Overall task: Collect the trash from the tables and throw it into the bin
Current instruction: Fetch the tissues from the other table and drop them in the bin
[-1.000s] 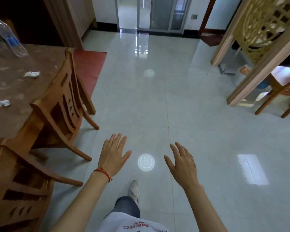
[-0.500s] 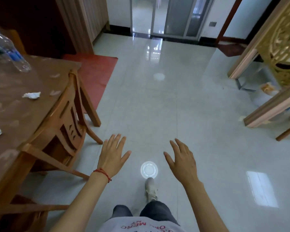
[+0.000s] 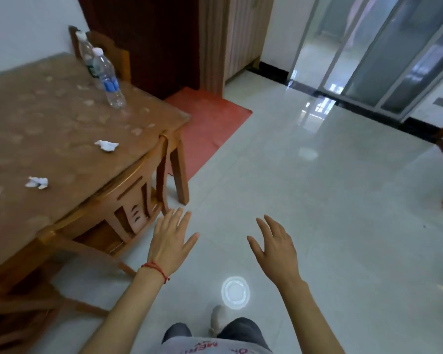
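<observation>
Head view: brown patterned desk (image 3: 62, 118) at left, carrying 2 crumpled white paper scraps, the farther scrap (image 3: 107, 145) near the desk's right edge, the nearer scrap (image 3: 37, 182) closer to the front edge. Also 2 clear plastic water bottles upright at the far corner, the blue-labelled bottle (image 3: 108, 77) in front of the green-labelled bottle (image 3: 86, 53). Orange wooden chair (image 3: 118, 213) tucked under the desk's near side. No bin anywhere in view.

Left hand (image 3: 170, 242), red string at the wrist, held out over the pale tiled floor (image 3: 317, 213) just beside the chair back, fingers (image 3: 175, 218) straight and spread, holding nothing. Right hand (image 3: 276, 247) likewise empty, fingers slightly bent and relaxed, well apart from any trash.

Judged step: approach to the desk, nothing gathered yet. Best done by turning left and closing in alongside the chair, reaching over its back rather than dragging it out. Light, loose scraps: a soft pinch for each. Left hand nearer, so likely first onto the farther scrap, then the nearer one. Bottles probably trash too, though contents unclear; firm wrap around the middle to avoid tipping. Bin to be located afterwards.
</observation>
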`<action>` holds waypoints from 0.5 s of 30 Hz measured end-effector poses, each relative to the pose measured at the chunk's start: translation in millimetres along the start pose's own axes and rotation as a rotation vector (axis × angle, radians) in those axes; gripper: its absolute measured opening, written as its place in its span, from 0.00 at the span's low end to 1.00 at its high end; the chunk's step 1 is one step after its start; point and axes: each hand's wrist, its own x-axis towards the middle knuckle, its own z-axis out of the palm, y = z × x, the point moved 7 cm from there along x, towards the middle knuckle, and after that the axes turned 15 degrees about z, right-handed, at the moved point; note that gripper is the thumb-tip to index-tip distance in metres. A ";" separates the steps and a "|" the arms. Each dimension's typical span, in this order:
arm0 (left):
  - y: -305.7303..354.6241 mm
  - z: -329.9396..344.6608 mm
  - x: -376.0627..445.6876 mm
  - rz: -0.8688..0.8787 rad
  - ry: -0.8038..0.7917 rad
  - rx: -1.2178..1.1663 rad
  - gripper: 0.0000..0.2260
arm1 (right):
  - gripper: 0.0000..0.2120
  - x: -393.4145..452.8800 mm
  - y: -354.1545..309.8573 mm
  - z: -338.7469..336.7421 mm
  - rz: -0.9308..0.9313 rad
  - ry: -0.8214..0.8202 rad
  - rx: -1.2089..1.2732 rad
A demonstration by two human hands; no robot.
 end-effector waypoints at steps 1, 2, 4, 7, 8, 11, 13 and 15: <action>-5.2 -3.7 0.8 -0.036 0.028 0.008 0.29 | 0.30 11.5 -7.7 1.6 -0.036 -0.016 -0.003; -10.3 -7.7 0.6 -0.067 0.057 0.019 0.27 | 0.30 21.6 -16.6 3.4 -0.074 -0.029 -0.005; -22.2 -14.9 -4.5 -0.140 0.091 0.033 0.26 | 0.33 37.8 -38.1 7.5 -0.157 -0.056 -0.005; -43.3 -27.0 -19.4 -0.252 0.130 0.025 0.27 | 0.35 52.1 -75.5 16.6 -0.278 -0.094 -0.009; -51.2 -31.7 -26.0 -0.296 0.145 0.019 0.27 | 0.34 54.6 -89.3 20.6 -0.318 -0.109 -0.013; -76.0 -47.6 -46.3 -0.408 0.198 0.029 0.25 | 0.29 57.1 -134.1 32.4 -0.437 -0.140 -0.012; -93.1 -58.6 -58.6 -0.461 0.223 0.049 0.26 | 0.28 56.6 -164.6 39.2 -0.512 -0.153 -0.006; -111.2 -68.3 -68.6 -0.495 0.228 0.057 0.31 | 0.26 56.6 -194.2 44.9 -0.570 -0.163 0.012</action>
